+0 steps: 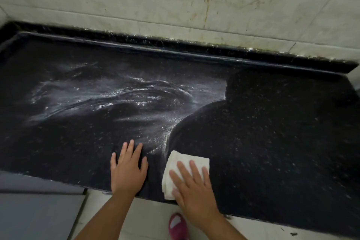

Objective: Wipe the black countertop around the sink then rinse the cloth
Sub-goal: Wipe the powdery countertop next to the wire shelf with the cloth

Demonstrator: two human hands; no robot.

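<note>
The black speckled countertop (272,132) fills the view, with wet, soapy white streaks (120,97) across its left and middle part. A folded white cloth (181,163) lies near the front edge. My right hand (191,187) presses flat on the cloth with straight fingers. My left hand (127,169) rests flat on the bare counter just left of the cloth, fingers spread. No sink is in view.
A raised black ledge (175,48) runs along the back under a stained pale tiled wall (194,2). Below the front edge I see light floor tiles (148,218), a grey cabinet door (35,214) at left and a pink slipper (178,226).
</note>
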